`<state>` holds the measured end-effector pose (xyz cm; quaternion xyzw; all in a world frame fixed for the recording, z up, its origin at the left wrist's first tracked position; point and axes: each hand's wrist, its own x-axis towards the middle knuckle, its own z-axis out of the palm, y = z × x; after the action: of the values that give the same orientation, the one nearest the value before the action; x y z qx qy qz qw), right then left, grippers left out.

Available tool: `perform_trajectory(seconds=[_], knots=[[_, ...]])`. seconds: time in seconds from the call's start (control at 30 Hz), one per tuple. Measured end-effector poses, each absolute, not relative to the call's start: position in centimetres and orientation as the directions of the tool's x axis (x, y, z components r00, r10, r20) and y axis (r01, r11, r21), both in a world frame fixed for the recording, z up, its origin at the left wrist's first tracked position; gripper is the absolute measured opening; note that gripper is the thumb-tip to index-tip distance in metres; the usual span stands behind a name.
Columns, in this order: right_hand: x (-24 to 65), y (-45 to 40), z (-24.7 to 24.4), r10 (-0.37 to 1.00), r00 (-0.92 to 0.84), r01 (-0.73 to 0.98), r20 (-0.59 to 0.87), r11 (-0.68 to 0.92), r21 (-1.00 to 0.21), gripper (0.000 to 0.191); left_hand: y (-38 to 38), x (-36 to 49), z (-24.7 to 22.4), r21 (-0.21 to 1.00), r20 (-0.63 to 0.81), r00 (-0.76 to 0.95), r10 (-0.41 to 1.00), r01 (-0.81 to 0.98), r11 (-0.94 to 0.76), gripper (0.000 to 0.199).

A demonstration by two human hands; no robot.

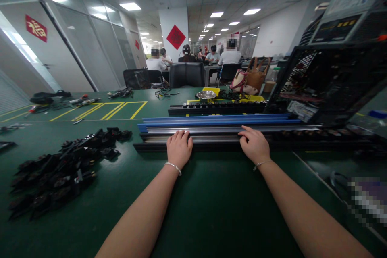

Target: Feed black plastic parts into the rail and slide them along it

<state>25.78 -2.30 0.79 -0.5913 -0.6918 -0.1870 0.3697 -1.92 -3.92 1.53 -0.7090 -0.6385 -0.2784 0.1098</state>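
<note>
My left hand (pixel 179 149) rests on the long metal rails, its fingers spread over their near side. Farther right, my right hand (pixel 255 144) lies on the same rails with the index finger reaching forward onto the silvery rail (pixel 216 130). Neither hand is wrapped round anything. A black rail (pixel 151 147) runs along the near edge, and a blue rail (pixel 217 121) lies just behind the silvery one. Small dark parts sit in the black rail right of my right hand.
Black parts (pixel 60 169) are heaped at the left. Behind the rails are another black rail (pixel 175 110), a metal bowl (pixel 206 94) and yellow trays. An opened computer case (pixel 326 76) stands at the right, beside bags (pixel 256 74). People sit at tables farther back.
</note>
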Motion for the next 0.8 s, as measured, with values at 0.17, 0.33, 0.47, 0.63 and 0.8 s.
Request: perform_trajectory(seconds=[0.17,0.33,0.47,0.63,0.8], knots=[[25.76,-2.31,0.80,0.683,-0.031,0.954,0.730,0.238,-0.182,0.026,-3.97,-1.91,1.61,0.203,0.529,0.023,0.848,0.967,-0.153,0.039],[25.50,-2.34,0.85,0.683,-0.048,0.944,0.729,0.270,-0.191,0.025,-4.00,-1.86,1.72,0.217,0.517,0.017,0.856,0.965,-0.150,0.039],[25.41,-2.38,0.83,0.685,-0.050,0.942,0.727,0.274,-0.194,0.025,-4.04,-1.84,1.72,0.214,0.512,0.015,0.859,0.966,-0.145,0.039],[25.28,-2.46,0.82,0.675,-0.053,0.941,0.736,0.281,-0.190,0.024,-4.07,-1.88,1.72,0.203,0.524,0.026,0.851,0.967,-0.154,0.039],[25.14,-2.52,0.86,0.673,-0.045,0.940,0.738,0.279,-0.197,0.024,-4.04,-1.93,1.75,0.205,0.528,0.022,0.849,0.967,-0.153,0.039]])
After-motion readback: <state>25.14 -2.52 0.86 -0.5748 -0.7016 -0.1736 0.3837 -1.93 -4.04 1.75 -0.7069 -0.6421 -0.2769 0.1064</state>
